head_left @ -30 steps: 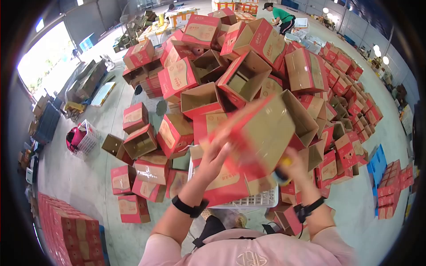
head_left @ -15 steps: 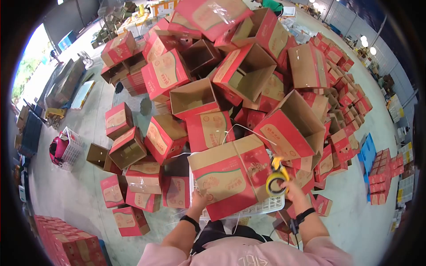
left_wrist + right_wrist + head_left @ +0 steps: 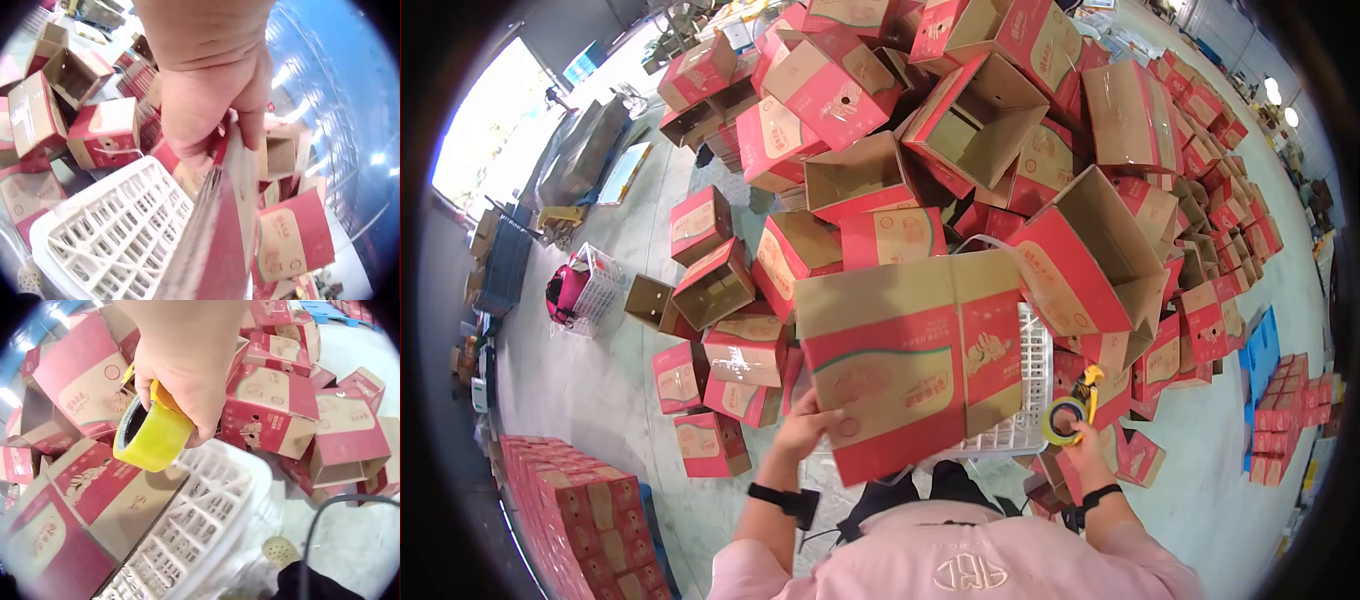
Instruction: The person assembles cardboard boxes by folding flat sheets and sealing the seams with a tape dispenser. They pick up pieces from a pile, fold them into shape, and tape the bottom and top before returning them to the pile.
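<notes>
A flattened red-and-brown carton (image 3: 900, 390) slants up in front of me. My left hand (image 3: 805, 430) grips it at its lower left edge; the left wrist view shows the thumb and fingers on either side of the layered cardboard (image 3: 219, 237). My right hand (image 3: 1086, 455) holds a yellow tape dispenser (image 3: 161, 440) with a wide roll of yellow tape, to the right of the carton. Under the carton stands a white plastic crate (image 3: 1037, 365), its lattice surface partly hidden by the cardboard.
A high heap of opened red-and-brown cartons (image 3: 870, 235) spreads ahead and to the right. Several boxes (image 3: 710, 445) lie on the floor at left. Flat cartons are stacked (image 3: 590, 510) at lower left. A white basket (image 3: 600, 290) holds a pink bag. A blue pallet (image 3: 1260, 350) stands at far right.
A blurred box between both hands went onto the heap's far side. The left hand then took hold of the flattened carton and raised it off the crate, while the right hand kept the tape dispenser.
</notes>
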The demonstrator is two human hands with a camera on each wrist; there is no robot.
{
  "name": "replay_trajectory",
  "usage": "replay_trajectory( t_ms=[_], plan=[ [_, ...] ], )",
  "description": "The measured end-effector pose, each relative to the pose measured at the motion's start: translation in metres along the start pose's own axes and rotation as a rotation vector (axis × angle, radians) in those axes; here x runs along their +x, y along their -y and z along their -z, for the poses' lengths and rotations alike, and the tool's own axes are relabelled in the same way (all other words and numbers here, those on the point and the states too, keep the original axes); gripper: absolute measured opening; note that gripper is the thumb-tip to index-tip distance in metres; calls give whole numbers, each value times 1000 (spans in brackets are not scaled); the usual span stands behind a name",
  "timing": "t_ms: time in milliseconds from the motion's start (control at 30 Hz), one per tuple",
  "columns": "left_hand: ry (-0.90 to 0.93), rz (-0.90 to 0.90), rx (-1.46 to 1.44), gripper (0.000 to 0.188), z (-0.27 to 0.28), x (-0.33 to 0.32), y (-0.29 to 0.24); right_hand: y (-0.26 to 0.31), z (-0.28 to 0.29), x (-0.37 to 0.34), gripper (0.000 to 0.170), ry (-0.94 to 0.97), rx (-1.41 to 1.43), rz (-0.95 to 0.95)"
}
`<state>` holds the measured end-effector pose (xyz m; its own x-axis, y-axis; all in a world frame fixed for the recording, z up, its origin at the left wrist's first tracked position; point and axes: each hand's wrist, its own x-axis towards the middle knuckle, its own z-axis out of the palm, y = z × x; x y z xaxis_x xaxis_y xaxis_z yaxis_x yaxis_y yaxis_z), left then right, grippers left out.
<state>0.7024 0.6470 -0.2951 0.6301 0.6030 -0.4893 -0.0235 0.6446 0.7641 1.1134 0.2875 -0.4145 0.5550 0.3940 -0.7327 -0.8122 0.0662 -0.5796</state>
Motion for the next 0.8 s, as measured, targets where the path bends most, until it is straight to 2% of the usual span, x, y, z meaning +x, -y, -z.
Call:
replay_trajectory(
  t_ms=[33, 67, 100, 133, 167, 200, 233, 267, 300, 333, 367, 400, 433, 500, 533, 567, 600, 633, 700, 733, 800],
  plan=[
    [61, 24, 38, 39, 5, -17, -10, 8, 13, -11, 31, -23, -13, -32],
    [86, -31, 137, 39, 9, -27, -17, 25, -7, -44, 31, -34, -50, -16],
    [106, -80, 236, 38, 14, -37, -22, 29, 8, -31, 31, -23, -56, -24],
    [81, -66, 567, 34, 27, -40, -22, 33, 28, -14, 31, 83, -138, 57],
    [129, -63, 475, 32, 38, -32, -12, 33, 50, -10, 31, 180, -221, 134],
    [83, -76, 302, 34, 27, -31, -13, 36, 46, -17, 32, 122, -295, 157],
    [36, -91, 134, 37, 10, -31, -13, 42, 11, -34, 32, 64, -366, 182],
    [39, -87, 134, 37, -8, -33, -18, 49, -31, -62, 36, 101, -484, 207],
    [-20, -331, 154, 41, -30, -38, -29, 54, -69, -95, 40, 137, -598, 237],
    [-82, -568, 170, 46, -48, -47, -38, 54, -88, -114, 45, 255, -751, 312],
    [-77, -569, 171, 46, -61, -57, -51, 53, -106, -130, 51, 380, -901, 392],
    [-4, -618, 185, 49, -73, -66, -65, 57, -128, -157, 59, 456, -989, 365],
    [63, -661, 196, 53, -81, -72, -73, 54, -128, -163, 73, 486, -1191, 526],
    [103, -691, 276, 54, -95, -61, -76, 58, -159, -200, 83, 595, -1026, 375],
    [-23, -685, 332, 54, -103, -50, -72, 59, -170, -207, 83, 596, -1030, 374],
    [-148, -675, 386, 54, -109, -39, -71, 60, -180, -211, 85, 644, -1294, 551],
    [-150, -649, 234, 53, -111, -29, -72, 60, -189, -212, 86, 684, -1558, 731],
    [-164, -631, 185, 55, -111, -22, -76, 58, -194, -207, 86, 686, -1568, 723],
    [-253, -755, 282, 52, -101, -2, -69, 53, -207, -191, 85, 716, -1360, 584],
    [-258, -744, 280, 52, -91, 8, -66, 53, -217, -191, 80, 722, -1410, 635],
    [-314, -666, 303, 50, -71, 23, -65, 49, -229, -174, 76, 705, -1354, 602]
  ],
)
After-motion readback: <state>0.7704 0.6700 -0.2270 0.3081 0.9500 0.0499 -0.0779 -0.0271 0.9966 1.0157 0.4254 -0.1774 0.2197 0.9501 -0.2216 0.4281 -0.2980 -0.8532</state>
